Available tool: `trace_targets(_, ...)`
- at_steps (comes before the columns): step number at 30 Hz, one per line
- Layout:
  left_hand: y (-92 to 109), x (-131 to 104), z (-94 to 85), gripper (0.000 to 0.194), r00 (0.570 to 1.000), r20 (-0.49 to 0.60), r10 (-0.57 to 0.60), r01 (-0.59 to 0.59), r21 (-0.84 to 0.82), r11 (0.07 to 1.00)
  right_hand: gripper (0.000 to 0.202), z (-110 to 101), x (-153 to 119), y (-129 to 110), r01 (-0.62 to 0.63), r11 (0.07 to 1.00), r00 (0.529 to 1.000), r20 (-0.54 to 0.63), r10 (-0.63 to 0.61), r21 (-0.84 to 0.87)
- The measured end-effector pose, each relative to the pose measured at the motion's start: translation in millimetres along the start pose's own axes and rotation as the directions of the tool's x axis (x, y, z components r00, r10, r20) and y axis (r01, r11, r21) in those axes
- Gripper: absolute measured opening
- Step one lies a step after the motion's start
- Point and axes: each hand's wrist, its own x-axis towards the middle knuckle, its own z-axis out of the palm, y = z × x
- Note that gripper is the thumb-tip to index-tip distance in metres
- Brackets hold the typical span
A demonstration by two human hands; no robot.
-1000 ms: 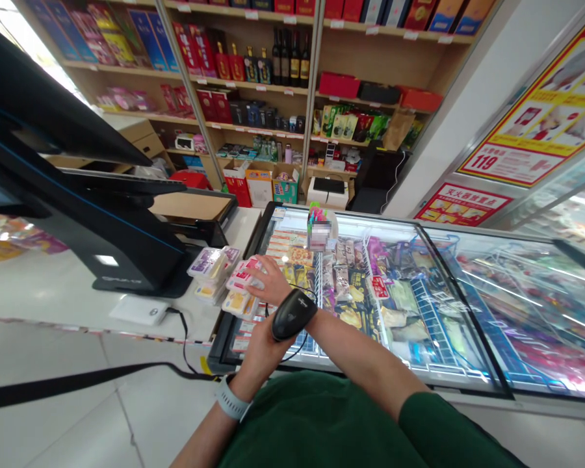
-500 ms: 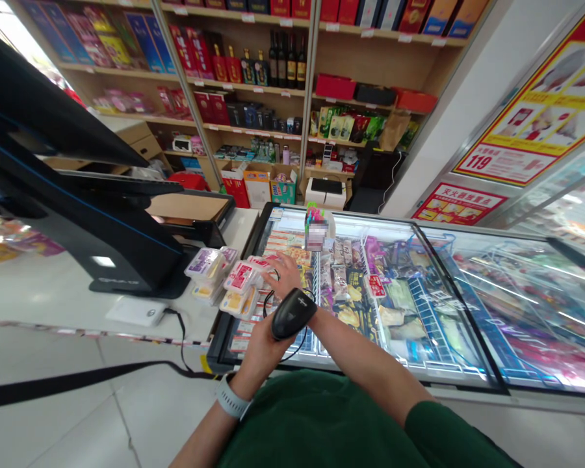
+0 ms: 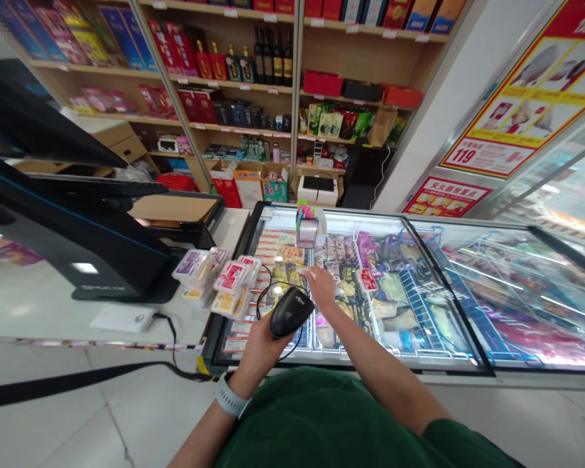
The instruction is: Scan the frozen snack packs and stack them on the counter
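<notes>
My left hand [image 3: 262, 344] is wrapped round a black handheld barcode scanner [image 3: 291, 313], its thin cable looping over the freezer glass. My right hand [image 3: 322, 286] is above the glass lid of the chest freezer [image 3: 253, 260], just beyond the scanner. Its fingers point left, at least partly stretched out, and nothing shows in them. To the left, clear plastic food boxes with red labels [image 3: 232, 276] are stacked at the freezer's left edge. Beside them, boxes with purple labels [image 3: 194, 266] stand on the counter; neither hand touches these stacks.
A black checkout terminal [image 3: 121, 247] stands on the white counter [image 3: 24, 292], with a white power bank [image 3: 123, 318] and cable before it. A container of colourful items [image 3: 307, 227] sits on the freezer's far side. Shelves [image 3: 244, 84] with bottles and boxes line the back.
My right hand has moved right, away from the red-labelled boxes, to over the freezer glass. My left hand still holds the scanner. The whole view has shifted slightly.
</notes>
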Motion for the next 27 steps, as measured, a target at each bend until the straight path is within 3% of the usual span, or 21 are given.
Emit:
trace_targets(6, 2.0, -0.1, 5.5, 0.025, 1.000, 0.022, -0.001, 0.001, -0.015, 1.000, 0.049, -21.9, -14.1, 43.3, -0.204, 0.961, 0.976, 0.032, 0.213, -0.184)
trace_targets(14, 4.4, 0.2, 13.0, 0.028, 0.999, 0.033, -0.025, 0.026, -0.023, 0.999, 0.055, -32.1, -28.5, 87.1, -0.374, 0.927, 0.927, 0.002, 0.374, -0.030)
trace_targets(20, 12.8, -0.3, 17.2, 0.031, 0.999, 0.043, -0.016, 0.017, -0.032, 0.999, 0.049, -32.0, -37.2, 109.3, -0.396, 0.917, 0.915, -0.062, 0.398, 0.048)
trace_targets(27, 13.9, 0.0, 20.1, 0.029, 0.999, 0.032, -0.013, 0.014, -0.041, 0.999, 0.048, -33.5, -42.8, 118.0, -0.301, 0.940, 0.940, -0.118, 0.321, 0.157)
